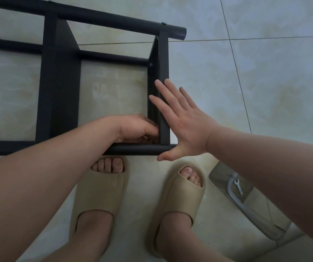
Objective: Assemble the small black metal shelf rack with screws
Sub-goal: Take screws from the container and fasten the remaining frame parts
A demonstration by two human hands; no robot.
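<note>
Shows the small black metal shelf rack (61,87) lying on its side on the pale tiled floor (265,82), long round tubes joined by flat cross panels, screw heads visible at some joints. Presses the right hand (186,127) flat against the outer face of the rack's end panel, fingers (178,94) straight and spread, thumb down by the near tube's end. Tucks the left hand (136,129) into the rack's inner corner where that panel meets the near tube, fingers curled; cannot tell whether anything is pinched there. Stands just on the near side of the rack in beige slippers (99,195). Shows, off the rack's near right end and well apart, a clear bag (220,176) with a small spanner (239,187) and a bent silvery rod (246,207).
</note>
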